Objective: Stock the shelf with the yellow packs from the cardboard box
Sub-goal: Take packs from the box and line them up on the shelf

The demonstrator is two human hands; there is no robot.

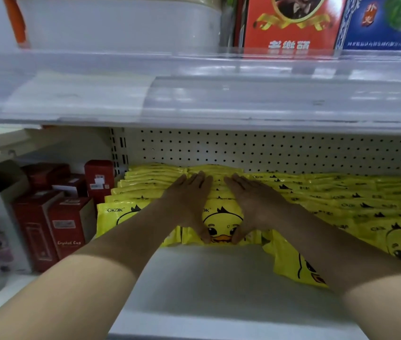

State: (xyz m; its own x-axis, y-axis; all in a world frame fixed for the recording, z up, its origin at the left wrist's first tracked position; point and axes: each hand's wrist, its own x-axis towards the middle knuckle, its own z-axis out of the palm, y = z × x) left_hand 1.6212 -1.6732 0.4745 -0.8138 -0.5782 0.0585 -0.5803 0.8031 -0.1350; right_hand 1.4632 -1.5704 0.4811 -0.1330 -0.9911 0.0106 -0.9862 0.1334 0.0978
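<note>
The white shelf (206, 278) takes up the lower half of the view, its front part bare. Above it, at twelve o'clock, the upper shelf (219, 101) juts forward with a clear plastic strip along its edge. A white pegboard (268, 150) closes off the back between the two.

The yellow packs (341, 200) stand on the shelf in rows that run from front to back, each pack upright and pressed against the next, with a duck face printed on the front. They fill the shelf from the centre out to three o'clock and reach back to the pegboard. At four o'clock one loose pack (292, 263) lies tilted, further forward than the rest.

On the upper shelf sit a white tub (121, 23) at eleven o'clock, a red carton (290, 23) at one o'clock and a blue carton (378, 23) just beside it. At nine o'clock of the packs stand several tall red boxes (64, 224), close together.

Both bare arms reach in from six o'clock to the middle row. The left hand (189, 197) and the right hand (251, 200) lie side by side, spread wide, fingers straight and flat along the tops of the packs, thumbs pointing down over the front pack (222, 217) on either side of the duck's face. Neither hand is closed around anything; they press on the row.
</note>
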